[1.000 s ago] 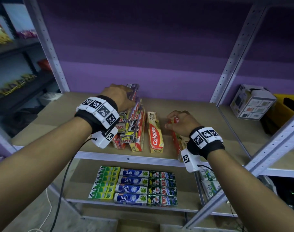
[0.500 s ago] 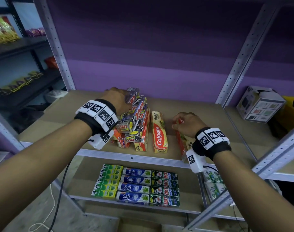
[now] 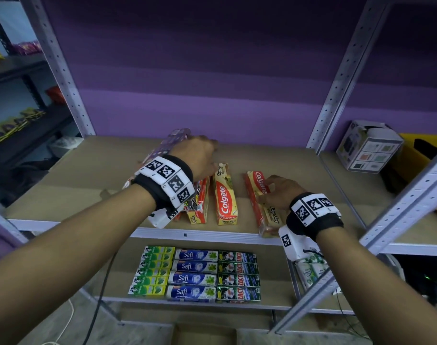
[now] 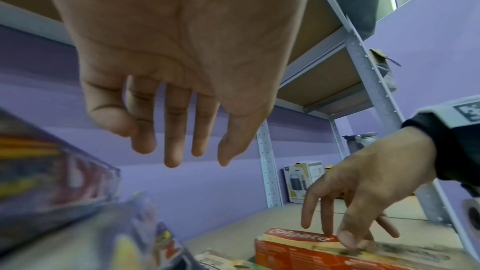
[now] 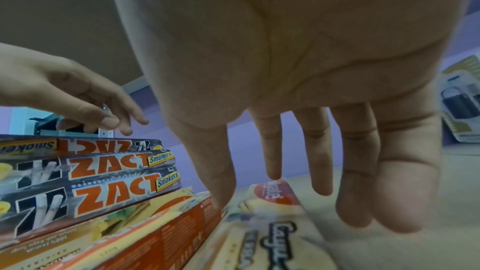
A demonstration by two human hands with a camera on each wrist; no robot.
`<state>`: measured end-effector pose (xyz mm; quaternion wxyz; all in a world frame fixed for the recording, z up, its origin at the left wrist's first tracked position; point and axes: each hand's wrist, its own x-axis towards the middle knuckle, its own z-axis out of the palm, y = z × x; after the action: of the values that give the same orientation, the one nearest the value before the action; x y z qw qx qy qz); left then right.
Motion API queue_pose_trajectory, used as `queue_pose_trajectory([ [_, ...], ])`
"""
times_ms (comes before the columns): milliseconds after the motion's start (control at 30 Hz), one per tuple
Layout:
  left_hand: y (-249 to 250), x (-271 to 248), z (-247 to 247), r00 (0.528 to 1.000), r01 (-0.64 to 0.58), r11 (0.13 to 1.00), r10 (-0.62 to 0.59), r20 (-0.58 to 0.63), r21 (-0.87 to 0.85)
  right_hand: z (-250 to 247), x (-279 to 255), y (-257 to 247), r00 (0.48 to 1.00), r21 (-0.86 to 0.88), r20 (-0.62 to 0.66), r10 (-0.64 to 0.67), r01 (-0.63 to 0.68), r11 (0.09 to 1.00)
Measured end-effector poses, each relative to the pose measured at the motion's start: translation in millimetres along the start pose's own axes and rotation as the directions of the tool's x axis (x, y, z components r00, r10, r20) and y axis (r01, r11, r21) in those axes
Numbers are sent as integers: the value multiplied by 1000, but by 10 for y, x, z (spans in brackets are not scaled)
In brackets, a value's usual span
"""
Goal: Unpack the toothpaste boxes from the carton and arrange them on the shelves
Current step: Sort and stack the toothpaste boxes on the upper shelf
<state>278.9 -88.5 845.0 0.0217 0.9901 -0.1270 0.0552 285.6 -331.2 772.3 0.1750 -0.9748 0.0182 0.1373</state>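
Note:
On the upper shelf [image 3: 302, 170] a leaning stack of silver ZACT boxes [image 3: 167, 150] [image 5: 103, 174] stands at the left. My left hand [image 3: 212, 155] [image 4: 182, 151] hovers over its right side, fingers straight, holding nothing. A yellow Colgate box [image 3: 225, 197] lies flat beside the stack. To its right lies a second Colgate box [image 3: 259, 195] [image 4: 298, 241] [image 5: 272, 233]. My right hand [image 3: 268, 185] [image 5: 272, 198] rests its straight fingertips and thumb on top of it.
The lower shelf holds neat rows of green, blue Safi [image 3: 192, 272] and dark ZACT boxes [image 3: 237, 275]. A white printed box [image 3: 369, 148] and a yellow bin [image 3: 416, 155] sit on the neighbouring shelf. Metal uprights [image 3: 337, 78] stand at the back; another slants across the front right.
My left hand has let go of the top ZACT box and shifted right. The right-hand Colgate box has gone from standing on its edge to lying face up under my right fingers.

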Motion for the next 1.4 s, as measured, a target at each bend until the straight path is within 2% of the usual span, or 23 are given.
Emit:
queue_pose_trajectory([
  [133, 264, 7, 212, 997, -36, 999, 37, 71, -26, 62, -31, 35, 1000, 62, 9, 8, -9, 998],
  [333, 502, 116, 618, 970, -2, 1000, 2, 243, 1, 141, -56, 53, 999, 143, -22, 23, -20, 989],
  [433, 546, 121, 774, 953, 87, 996, -80, 293, -10, 139, -53, 91, 999, 150, -46, 12, -4, 989],
  [567, 625, 109, 850, 939, 205, 978, -189, 287, -28, 80, -47, 179, 999, 188, -42, 7, 1, 982],
  [733, 661, 124, 845, 925, 237, 971, -215, 314, -34, -35, -53, 341, 1000, 293, 5, 2, -3, 956],
  [867, 643, 121, 849, 934, 184, 979, -145, 326, -89, -151, -65, 471, 1000, 329, 11, -12, 8, 944],
  [1000, 662, 71, 806, 954, 44, 993, -8, 299, -114, -340, -88, 579, 997, 276, -50, -52, 64, 959],
  [1133, 714, 33, 712, 939, -98, 986, 137, 316, -136, -506, -75, 618, 983, 210, -157, -97, 129, 969],
  [1267, 758, 36, 683, 919, -188, 966, 236, 316, -176, -624, -68, 596, 951, 114, -272, -145, 181, 977],
  [1400, 745, 74, 708, 896, -270, 931, 336, 291, -246, -706, -25, 564, 919, -88, -310, -244, 227, 970],
])
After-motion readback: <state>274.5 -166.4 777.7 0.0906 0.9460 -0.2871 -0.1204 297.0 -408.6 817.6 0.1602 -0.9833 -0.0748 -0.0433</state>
